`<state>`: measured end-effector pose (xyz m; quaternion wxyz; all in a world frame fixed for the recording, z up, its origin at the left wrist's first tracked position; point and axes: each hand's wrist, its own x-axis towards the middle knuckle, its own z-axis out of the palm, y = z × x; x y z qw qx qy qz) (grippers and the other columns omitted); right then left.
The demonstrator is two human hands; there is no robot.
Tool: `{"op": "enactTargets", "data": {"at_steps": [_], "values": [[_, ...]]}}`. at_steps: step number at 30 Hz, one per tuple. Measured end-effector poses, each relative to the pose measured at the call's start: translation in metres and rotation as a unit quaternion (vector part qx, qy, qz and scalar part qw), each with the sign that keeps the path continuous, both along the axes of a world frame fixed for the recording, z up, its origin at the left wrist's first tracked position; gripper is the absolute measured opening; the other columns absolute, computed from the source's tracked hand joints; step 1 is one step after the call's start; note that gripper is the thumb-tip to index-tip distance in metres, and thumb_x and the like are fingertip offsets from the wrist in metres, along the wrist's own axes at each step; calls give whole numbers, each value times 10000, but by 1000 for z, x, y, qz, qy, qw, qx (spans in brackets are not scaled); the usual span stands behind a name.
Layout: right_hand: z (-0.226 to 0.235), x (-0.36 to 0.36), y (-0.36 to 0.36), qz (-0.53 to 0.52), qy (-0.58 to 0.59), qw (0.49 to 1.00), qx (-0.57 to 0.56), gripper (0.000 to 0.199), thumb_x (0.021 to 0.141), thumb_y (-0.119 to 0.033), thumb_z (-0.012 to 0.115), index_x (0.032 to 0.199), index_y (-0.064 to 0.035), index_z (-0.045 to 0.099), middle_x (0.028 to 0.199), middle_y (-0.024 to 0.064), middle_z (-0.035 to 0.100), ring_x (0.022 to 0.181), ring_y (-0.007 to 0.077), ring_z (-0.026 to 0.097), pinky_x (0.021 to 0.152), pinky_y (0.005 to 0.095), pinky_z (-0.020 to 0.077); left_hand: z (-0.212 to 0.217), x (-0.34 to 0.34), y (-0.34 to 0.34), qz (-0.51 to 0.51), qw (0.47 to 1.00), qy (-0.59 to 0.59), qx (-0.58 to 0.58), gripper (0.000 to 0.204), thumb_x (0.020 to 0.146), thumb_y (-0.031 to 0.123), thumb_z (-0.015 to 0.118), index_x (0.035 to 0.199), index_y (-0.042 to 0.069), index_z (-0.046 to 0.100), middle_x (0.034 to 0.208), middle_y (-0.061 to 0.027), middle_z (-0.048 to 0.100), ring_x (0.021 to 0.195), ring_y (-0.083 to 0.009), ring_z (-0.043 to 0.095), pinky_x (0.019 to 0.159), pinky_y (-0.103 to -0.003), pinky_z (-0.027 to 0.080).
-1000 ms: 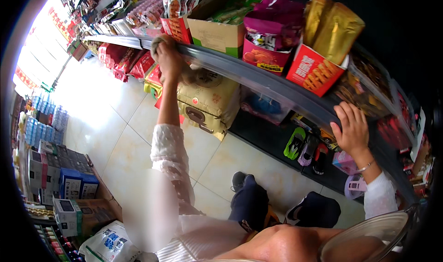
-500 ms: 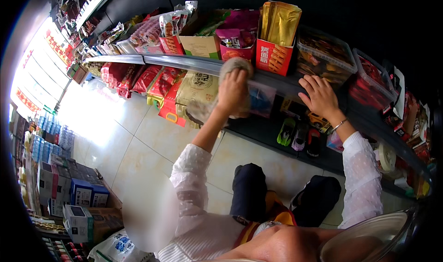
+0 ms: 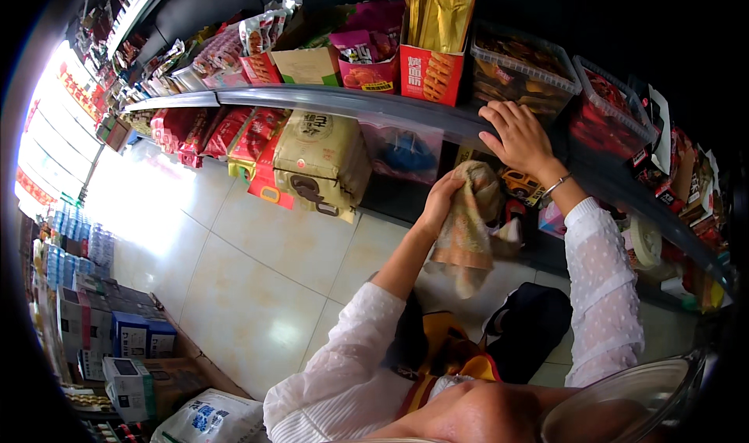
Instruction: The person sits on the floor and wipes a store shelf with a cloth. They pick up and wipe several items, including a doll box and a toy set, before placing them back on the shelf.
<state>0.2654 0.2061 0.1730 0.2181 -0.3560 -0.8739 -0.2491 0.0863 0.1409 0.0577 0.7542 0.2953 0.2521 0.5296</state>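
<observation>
A beige patterned cloth [image 3: 466, 244] hangs bunched from my left hand [image 3: 441, 201], whose fingers close on its upper part. It dangles in front of the lower shelf, over the toys there, with its end above the floor. My right hand [image 3: 521, 140] lies with fingers spread on the dark front edge of the upper shelf [image 3: 312, 96], just below a clear plastic tub [image 3: 519, 72] of packaged snacks. It holds nothing. Left of that tub stands a red snack box [image 3: 431, 74] with gold packets upright in it.
Snack packets and boxes line the upper shelf. Beneath it are a beige bag-like package [image 3: 316, 158], red bags [image 3: 257, 135] and a yellow toy car [image 3: 521, 185]. Another tub [image 3: 612, 107] with red packets stands at right. Stacked cartons [image 3: 129, 384] fill the lower left.
My left hand has moved right with the cloth, from the shelf's front edge to below it. My right hand stays on the shelf edge. The view has shifted slightly.
</observation>
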Motion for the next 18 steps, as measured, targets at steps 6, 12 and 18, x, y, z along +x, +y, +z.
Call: {"op": "enactTargets", "data": {"at_steps": [6,12,18], "values": [[-2,4,0,5,2,1000,-1,369,904,-369,571,1142,-90,528,1133,75,567,1042,251,533,878,366,421,-34,1,4,25,967,-112,-226,402,845,303,465,1070,-1,599,971,-192,646,808,-327,647,740,-431,551],[14,-5,-8,13,23,999,-30,310,844,-256,645,1081,-75,558,1106,80,577,1039,256,551,890,370,431,-31,-7,12,43,961,-143,-232,410,852,331,443,1054,6,591,973,-197,643,850,-358,637,795,-462,535],[33,-99,-14,141,72,987,10,234,807,-115,647,1025,-63,578,1000,61,567,858,232,633,737,357,518,-30,-18,25,74,955,-155,-243,424,847,360,430,1067,30,579,1003,-212,617,885,-373,611,806,-475,517]]}}
